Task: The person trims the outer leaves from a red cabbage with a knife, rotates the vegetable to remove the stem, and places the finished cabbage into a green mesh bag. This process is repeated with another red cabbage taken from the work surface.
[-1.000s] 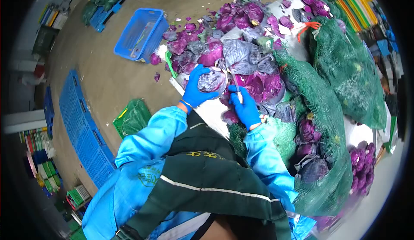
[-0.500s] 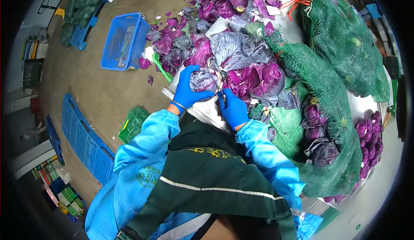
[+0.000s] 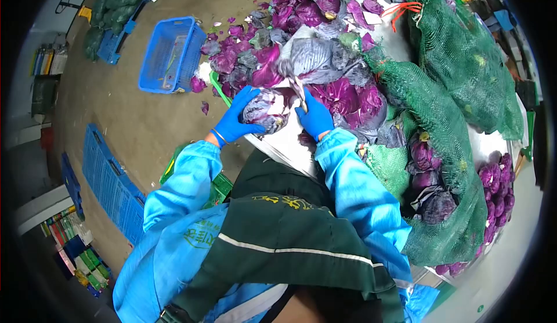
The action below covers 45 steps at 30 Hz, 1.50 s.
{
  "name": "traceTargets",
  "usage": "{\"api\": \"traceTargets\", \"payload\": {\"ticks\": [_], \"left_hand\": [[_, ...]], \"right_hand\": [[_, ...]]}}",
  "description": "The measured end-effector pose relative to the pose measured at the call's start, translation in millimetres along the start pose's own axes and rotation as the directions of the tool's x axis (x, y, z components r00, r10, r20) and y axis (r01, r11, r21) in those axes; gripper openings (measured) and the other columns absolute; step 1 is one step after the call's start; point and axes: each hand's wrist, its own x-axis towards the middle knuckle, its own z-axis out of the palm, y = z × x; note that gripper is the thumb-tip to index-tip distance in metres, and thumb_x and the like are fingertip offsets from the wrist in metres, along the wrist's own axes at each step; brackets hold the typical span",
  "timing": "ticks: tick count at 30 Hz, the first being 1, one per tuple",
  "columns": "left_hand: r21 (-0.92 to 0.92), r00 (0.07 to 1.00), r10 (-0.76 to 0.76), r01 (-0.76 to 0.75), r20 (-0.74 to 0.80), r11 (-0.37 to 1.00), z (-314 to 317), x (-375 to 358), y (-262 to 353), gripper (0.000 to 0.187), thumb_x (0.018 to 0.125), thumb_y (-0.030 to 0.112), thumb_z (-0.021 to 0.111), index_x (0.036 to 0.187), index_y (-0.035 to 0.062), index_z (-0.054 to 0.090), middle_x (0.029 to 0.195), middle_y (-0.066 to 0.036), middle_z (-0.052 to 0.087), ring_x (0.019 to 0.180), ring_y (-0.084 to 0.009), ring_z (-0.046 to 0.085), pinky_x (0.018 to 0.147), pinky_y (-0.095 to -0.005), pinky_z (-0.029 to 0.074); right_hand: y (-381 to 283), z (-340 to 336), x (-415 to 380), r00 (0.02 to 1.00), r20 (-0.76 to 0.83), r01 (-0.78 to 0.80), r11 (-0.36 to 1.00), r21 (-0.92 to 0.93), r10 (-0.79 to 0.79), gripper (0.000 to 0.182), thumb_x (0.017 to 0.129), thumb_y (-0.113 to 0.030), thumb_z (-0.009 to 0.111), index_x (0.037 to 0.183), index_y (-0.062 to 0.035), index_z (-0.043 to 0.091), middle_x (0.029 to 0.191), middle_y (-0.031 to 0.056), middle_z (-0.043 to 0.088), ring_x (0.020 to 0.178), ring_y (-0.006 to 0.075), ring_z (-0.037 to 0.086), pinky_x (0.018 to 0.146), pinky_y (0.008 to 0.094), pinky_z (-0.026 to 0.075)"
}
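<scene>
- The left hand (image 3: 237, 117) is spread wide around the left side of a purple cabbage (image 3: 266, 113). The thumb is on the near side and the fingers are on the far side, perhaps to keep this round thing from rolling.
- The cabbage is over the near left edge of the table (image 3: 287, 144), in front of the person's belly. Maybe it is kept there because it is easy to reach.
- The right hand (image 3: 316, 117) is just right of the cabbage, with its fingers curled in. A blurry leaf (image 3: 292, 79) is by its fingertips. I cannot tell if the hand holds the leaf, a tool or both.
- The two hands face each other, so it looks like one steadies while the other works.
- Loose leaves (image 3: 339, 95) crowd the far side and the right, so there is not much room there.
- A green net bag (image 3: 447, 114) lies on the right, with small cabbages (image 3: 426, 156) showing near its mouth. It could get in the right arm's way.
- A green bar (image 3: 219, 88) sits at the table's left edge, near the left hand.
- A blue basket (image 3: 190, 59) stands on the floor, far left.
</scene>
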Motion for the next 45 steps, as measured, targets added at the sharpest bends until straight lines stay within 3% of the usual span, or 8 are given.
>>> {"api": "traceTargets", "payload": {"ticks": [4, 13, 17, 21, 31, 33, 40, 45], "left_hand": [[-0.613, 0.944, -0.326, 0.287, 0.051, 0.736, -1, -14, 19, 0.103, 0.064, 0.018, 0.084, 0.146, 0.0124, 0.023, 0.145, -0.012, 0.028, 0.129, -0.0221, 0.035, 0.103, -0.0376, 0.037], [-0.160, 0.928, -0.088, 0.031, -0.363, 0.987, 60, 22, 11, 0.106, 0.053, 0.025, 0.091, 0.138, 0.0036, 0.031, 0.133, -0.014, 0.040, 0.123, -0.0241, 0.041, 0.104, -0.0369, 0.035], [-0.371, 0.956, -0.114, 0.006, -0.271, 0.929, 65, 22, 21, 0.112, 0.048, 0.035, 0.092, 0.138, 0.0052, 0.032, 0.132, -0.015, 0.040, 0.123, -0.0280, 0.041, 0.104, -0.0377, 0.035], [-0.444, 0.937, -0.124, -0.036, -0.326, 0.895, 74, 26, -11, 0.110, 0.052, 0.029, 0.091, 0.139, 0.0021, 0.029, 0.134, -0.015, 0.040, 0.125, -0.0267, 0.041, 0.105, -0.0365, 0.034], [-0.333, 0.930, -0.259, 0.165, -0.261, 0.928, 78, 62, 23, 0.085, 0.067, 0.022, 0.084, 0.135, 0.0034, 0.036, 0.124, -0.013, 0.050, 0.114, -0.0204, 0.050, 0.095, -0.0323, 0.043], [-0.680, 0.961, -0.276, 0.182, -0.031, 0.710, 69, 62, 19, 0.085, 0.067, 0.020, 0.084, 0.135, 0.0037, 0.036, 0.123, -0.012, 0.051, 0.112, -0.0198, 0.051, 0.094, -0.0320, 0.045], [-0.243, 0.985, 0.065, -0.104, -0.162, 0.964, 76, 43, 22, 0.113, 0.057, 0.031, 0.089, 0.143, 0.0000, 0.022, 0.135, -0.016, 0.040, 0.124, -0.0248, 0.042, 0.104, -0.0361, 0.035], [-0.641, 0.960, -0.232, 0.079, -0.158, 0.763, 81, 25, 14, 0.109, 0.062, 0.019, 0.088, 0.144, 0.0030, 0.018, 0.133, -0.014, 0.041, 0.122, -0.0217, 0.043, 0.103, -0.0343, 0.036]], "right_hand": [[-31, -2, 22, 0.994, -0.098, 0.059, 0.988, 0.140, -0.046, 0.060, 0.083, -0.029, 0.062, 0.138, -0.0229, 0.039, 0.100, 0.0189, 0.063, 0.086, 0.0375, 0.062, 0.073, 0.0455, 0.048], [-61, -48, 81, 0.940, -0.337, 0.206, 0.884, 0.420, -0.059, 0.052, 0.084, -0.031, 0.062, 0.127, -0.0053, 0.049, 0.101, 0.0263, 0.061, 0.094, 0.0398, 0.060, 0.076, 0.0446, 0.047], [-10, -57, 132, 0.956, 0.290, 0.080, 0.916, -0.393, 0.041, 0.048, 0.084, -0.038, 0.059, 0.114, -0.0021, 0.057, 0.106, 0.0245, 0.061, 0.101, 0.0397, 0.058, 0.086, 0.0462, 0.046], [-20, -75, 64, 0.950, 0.251, 0.134, 0.967, 0.215, -0.187, 0.042, 0.089, -0.040, 0.054, 0.124, -0.0155, 0.056, 0.109, 0.0204, 0.062, 0.104, 0.0380, 0.058, 0.088, 0.0408, 0.046], [-7, -82, 28, 0.825, 0.349, 0.404, 0.895, 0.188, -0.445, 0.054, 0.094, -0.030, 0.050, 0.143, -0.0249, 0.030, 0.137, 0.0163, 0.044, 0.121, 0.0333, 0.048, 0.097, 0.0378, 0.042], [-6, -81, 27, 0.801, 0.339, 0.447, 0.870, 0.211, -0.493, 0.056, 0.093, -0.030, 0.050, 0.144, -0.0256, 0.028, 0.137, 0.0163, 0.044, 0.120, 0.0341, 0.049, 0.096, 0.0383, 0.043], [3, -46, 68, 0.995, 0.045, 0.086, 0.996, 0.016, -0.087, 0.034, 0.093, -0.039, 0.048, 0.116, -0.0184, 0.061, 0.098, 0.0132, 0.066, 0.086, 0.0333, 0.063, 0.074, 0.0399, 0.050], [9, -48, 49, 0.974, 0.161, 0.083, 0.915, 0.395, -0.158, 0.040, 0.092, -0.040, 0.050, 0.127, -0.0203, 0.054, 0.108, 0.0131, 0.064, 0.096, 0.0333, 0.062, 0.082, 0.0401, 0.049]]}}
